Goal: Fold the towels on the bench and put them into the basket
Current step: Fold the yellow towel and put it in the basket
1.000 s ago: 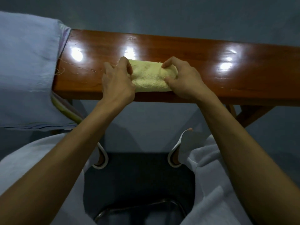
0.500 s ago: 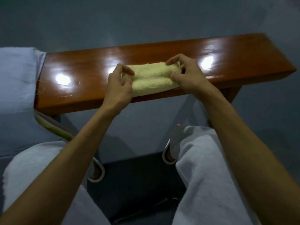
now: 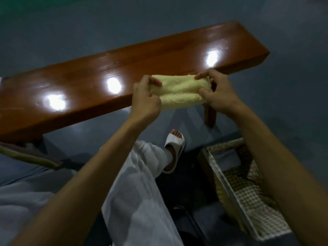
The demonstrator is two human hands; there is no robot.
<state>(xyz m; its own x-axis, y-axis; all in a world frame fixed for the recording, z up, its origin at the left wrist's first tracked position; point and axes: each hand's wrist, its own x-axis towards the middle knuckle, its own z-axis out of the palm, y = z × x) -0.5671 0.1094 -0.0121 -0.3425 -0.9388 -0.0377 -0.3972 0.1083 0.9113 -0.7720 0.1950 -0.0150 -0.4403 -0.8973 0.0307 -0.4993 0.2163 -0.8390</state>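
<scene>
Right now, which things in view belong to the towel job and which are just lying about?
Job: folded yellow terry towel, pinched by left hand and right hand; glossy brown wooden bench; pale woven basket on the floor.
Not job: white open-toed sandal; white trousers.

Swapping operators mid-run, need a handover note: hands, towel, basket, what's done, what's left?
Left hand: grips the left end of the folded yellow towel.
Right hand: pinches its right end.
The towel is at the near edge of the wooden bench, overhanging it. The basket stands on the floor under the right arm.
Done: yellow towel folded.
Left: put it into the basket. The bluish cloth hanging by the bench's left end is likely next.
</scene>
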